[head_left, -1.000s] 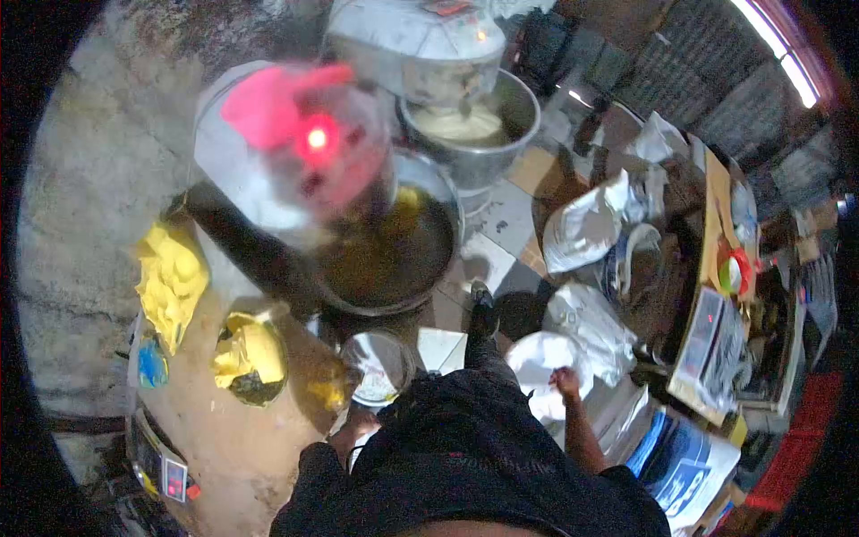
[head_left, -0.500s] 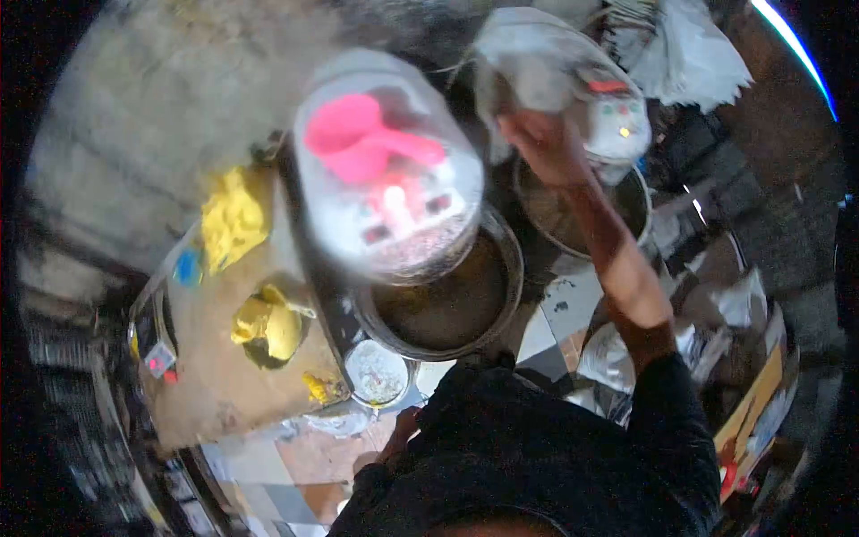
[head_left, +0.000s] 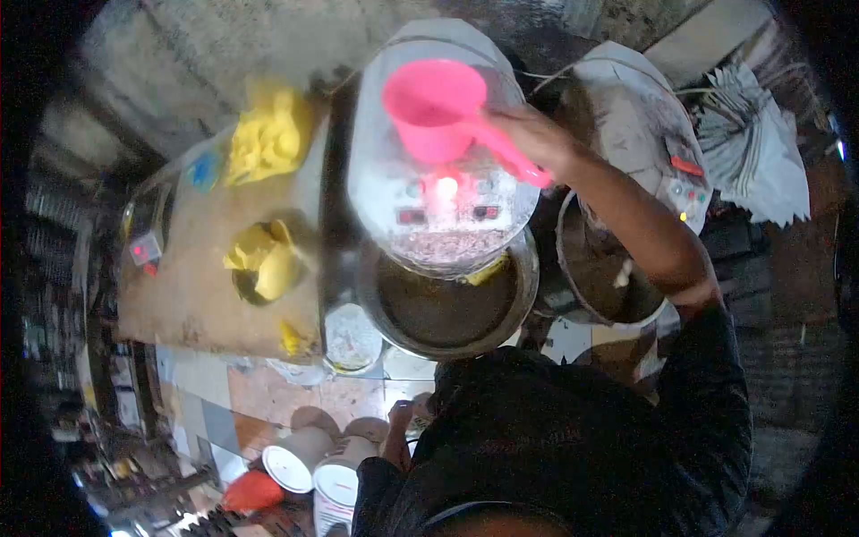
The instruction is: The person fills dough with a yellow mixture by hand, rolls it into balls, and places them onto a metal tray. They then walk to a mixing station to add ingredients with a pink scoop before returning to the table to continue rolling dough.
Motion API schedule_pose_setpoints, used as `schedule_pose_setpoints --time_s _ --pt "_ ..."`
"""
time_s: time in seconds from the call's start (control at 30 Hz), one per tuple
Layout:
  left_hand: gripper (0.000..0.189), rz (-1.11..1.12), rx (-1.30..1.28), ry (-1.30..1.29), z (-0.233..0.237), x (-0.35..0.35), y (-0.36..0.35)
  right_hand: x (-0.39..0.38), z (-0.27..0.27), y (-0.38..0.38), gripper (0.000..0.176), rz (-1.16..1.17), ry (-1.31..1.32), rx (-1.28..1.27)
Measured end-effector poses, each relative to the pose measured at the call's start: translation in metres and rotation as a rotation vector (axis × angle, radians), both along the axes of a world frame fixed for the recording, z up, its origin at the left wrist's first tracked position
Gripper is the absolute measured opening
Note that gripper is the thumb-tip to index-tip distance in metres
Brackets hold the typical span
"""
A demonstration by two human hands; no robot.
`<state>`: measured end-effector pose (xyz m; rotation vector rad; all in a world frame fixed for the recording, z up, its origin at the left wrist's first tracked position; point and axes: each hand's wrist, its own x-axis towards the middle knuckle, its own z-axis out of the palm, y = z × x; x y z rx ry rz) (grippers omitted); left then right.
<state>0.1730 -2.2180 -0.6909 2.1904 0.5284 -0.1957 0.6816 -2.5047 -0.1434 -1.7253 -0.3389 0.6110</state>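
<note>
A pink dipper (head_left: 434, 112) is over the top of a white machine housing (head_left: 380, 179) with a glowing red light. My right hand (head_left: 537, 143) is closed at the dipper's handle, its fingers partly blurred. Below the housing stands a round metal basin (head_left: 528, 291) with dark contents and a yellow piece at its rim. Low beside my body, my left hand (head_left: 400, 416) shows only in part; its fingers are too small to make out. It is nearest the tiled floor and the white bucket there.
A second machine (head_left: 626, 116) with a round tub (head_left: 658, 318) stands at right, beside white sacks (head_left: 761, 152). On the left, a wooden table (head_left: 188, 277) holds yellow plastic bags (head_left: 273, 134) and a yellow-lined bowl (head_left: 273, 268). White buckets (head_left: 291, 465) stand on the floor.
My right hand has moved left from the second machine to the pink dipper. The dipper has shifted rightward over the housing. The view has also shifted, showing more floor at lower left.
</note>
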Motion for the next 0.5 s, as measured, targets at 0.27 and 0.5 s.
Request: schedule_pose_setpoints --time_s 0.27,0.5 --pt "0.023 -0.006 0.219 0.132 -0.027 -0.012 -0.124 -0.083 0.008 -0.146 0.045 0.074 -0.186 -0.119" --pt "0.022 -0.14 0.364 0.137 -0.036 0.0 -0.229 -0.158 -0.077 -0.253 0.043 0.055 -0.249 -0.172"
